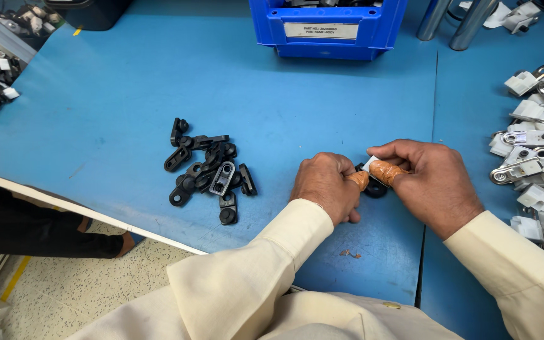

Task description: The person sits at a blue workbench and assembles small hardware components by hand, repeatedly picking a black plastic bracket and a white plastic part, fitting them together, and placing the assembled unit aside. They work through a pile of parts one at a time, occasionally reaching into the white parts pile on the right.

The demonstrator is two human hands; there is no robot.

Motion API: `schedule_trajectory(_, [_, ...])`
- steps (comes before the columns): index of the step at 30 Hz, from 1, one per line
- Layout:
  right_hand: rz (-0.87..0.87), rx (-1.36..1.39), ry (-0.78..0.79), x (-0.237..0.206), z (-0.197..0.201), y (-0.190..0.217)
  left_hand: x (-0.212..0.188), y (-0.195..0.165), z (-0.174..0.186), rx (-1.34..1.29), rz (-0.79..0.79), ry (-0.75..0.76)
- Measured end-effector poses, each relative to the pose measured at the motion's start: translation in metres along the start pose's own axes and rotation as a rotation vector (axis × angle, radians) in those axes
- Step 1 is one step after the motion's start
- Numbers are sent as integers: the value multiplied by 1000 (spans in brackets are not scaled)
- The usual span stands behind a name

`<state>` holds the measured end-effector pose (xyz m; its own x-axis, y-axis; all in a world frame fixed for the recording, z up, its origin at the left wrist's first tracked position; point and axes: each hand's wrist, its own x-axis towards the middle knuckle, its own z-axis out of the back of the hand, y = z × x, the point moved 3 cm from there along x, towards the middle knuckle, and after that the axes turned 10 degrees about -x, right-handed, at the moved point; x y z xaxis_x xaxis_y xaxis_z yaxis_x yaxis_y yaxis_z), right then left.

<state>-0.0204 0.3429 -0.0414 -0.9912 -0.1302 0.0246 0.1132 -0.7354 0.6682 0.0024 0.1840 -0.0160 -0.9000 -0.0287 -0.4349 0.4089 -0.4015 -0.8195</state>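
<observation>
Both hands meet at 3 o'clock from the loose black-part pile (208,170): left hand (325,187) and right hand (432,182) pinch one small black-and-white part (373,179) between taped fingertips (385,171). Judged best practice: keep it braced low over the blue table (127,94), pressing squarely.

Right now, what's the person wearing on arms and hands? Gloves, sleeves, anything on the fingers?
No gloves. Both arms are in long cream sleeves reaching the wrists. The left hand and right hand are bare except for orange-brown rubber finger covers on a fingertip of each.
</observation>
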Motion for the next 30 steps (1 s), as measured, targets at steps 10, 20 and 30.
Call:
schedule_trajectory(10, [145,-79,12,-1,5,11,5,12,-10,131,-80,-207])
schedule_trajectory(20, [-173,35,215,6,8,15,7,11,-3,-54,27,85])
schedule_trajectory(30, [-177,200,488,24,9,5,25,0,6,-129,161,279])
